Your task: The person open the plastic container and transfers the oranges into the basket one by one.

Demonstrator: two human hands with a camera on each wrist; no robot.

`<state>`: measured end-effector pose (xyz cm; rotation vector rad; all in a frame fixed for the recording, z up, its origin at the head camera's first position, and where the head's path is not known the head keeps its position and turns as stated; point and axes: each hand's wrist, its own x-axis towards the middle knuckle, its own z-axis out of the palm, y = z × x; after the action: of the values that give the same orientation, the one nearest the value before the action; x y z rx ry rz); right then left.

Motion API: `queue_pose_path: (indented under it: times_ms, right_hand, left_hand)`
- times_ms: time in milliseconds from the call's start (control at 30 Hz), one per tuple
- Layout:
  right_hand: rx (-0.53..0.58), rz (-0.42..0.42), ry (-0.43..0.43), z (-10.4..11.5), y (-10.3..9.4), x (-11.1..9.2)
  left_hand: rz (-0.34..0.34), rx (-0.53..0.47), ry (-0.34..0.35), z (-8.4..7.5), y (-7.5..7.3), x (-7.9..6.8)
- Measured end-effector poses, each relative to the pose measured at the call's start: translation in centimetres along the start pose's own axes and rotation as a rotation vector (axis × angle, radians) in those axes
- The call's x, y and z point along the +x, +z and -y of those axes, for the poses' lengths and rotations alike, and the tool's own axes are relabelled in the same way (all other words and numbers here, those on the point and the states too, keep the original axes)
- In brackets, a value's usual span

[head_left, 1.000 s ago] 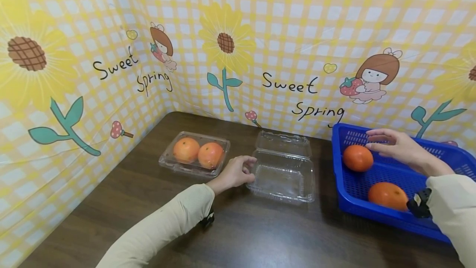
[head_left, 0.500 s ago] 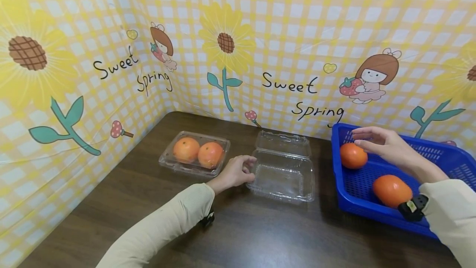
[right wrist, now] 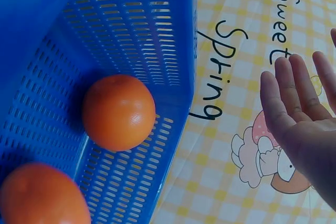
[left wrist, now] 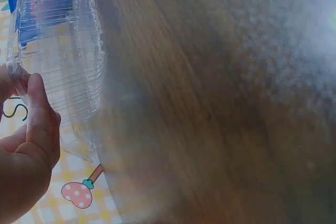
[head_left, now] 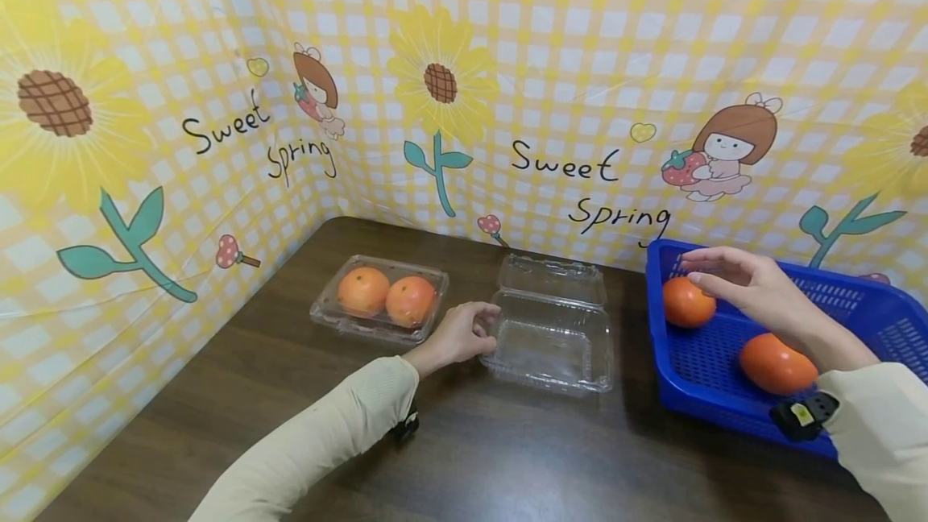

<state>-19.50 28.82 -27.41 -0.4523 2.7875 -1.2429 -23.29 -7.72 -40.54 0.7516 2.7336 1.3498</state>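
Note:
With thumb and fingers, my left hand (head_left: 458, 334) pinches the left rim of an opened clear plastic clamshell box (head_left: 551, 349), as the left wrist view also shows. The box's lid (head_left: 554, 280) is folded back toward the wall. Over the blue basket (head_left: 656, 345) hovers my right hand (head_left: 761, 288), fingers extended and holding nothing. Just below its fingertips lies one orange (head_left: 685, 306); a second orange (head_left: 779, 365) sits nearer the basket's front. Both show in the right wrist view, where the hand (right wrist: 310, 124) is clear of them.
To the left stands a closed clamshell box (head_left: 341, 327) with two oranges (head_left: 362, 292) inside. A checked, sunflower-printed cloth (head_left: 551, 87) covers the walls behind and to the left of the dark wooden table (head_left: 471, 449).
The right hand has shifted slightly left over the basket. The front orange has rolled to the right, and the back orange sits a little farther left. My left hand stays put.

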Motion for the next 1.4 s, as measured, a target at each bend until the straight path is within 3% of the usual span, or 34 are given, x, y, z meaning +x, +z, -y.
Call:
queue_pose_path:
  times_ms: [400, 767, 967, 1400]
  right_hand:
    - [-0.037, -0.084, 0.005, -0.2, -0.6, -1.1]
    - [-0.041, -0.149, 0.005, -0.2, -1.5, -1.8]
    - [-0.040, -0.160, 0.036, 0.3, -1.2, -1.7]
    - [-0.050, -0.142, -0.018, 1.0, -0.8, -1.9]
  left_hand:
    - [0.012, 0.067, -0.059, -0.6, 0.0, 0.1]
    - [0.018, 0.083, -0.047, -0.6, 0.0, 0.0]
    - [0.029, 0.111, -0.061, -0.8, -0.1, -0.1]
    - [-0.012, 0.154, -0.022, -1.0, -0.2, -0.2]
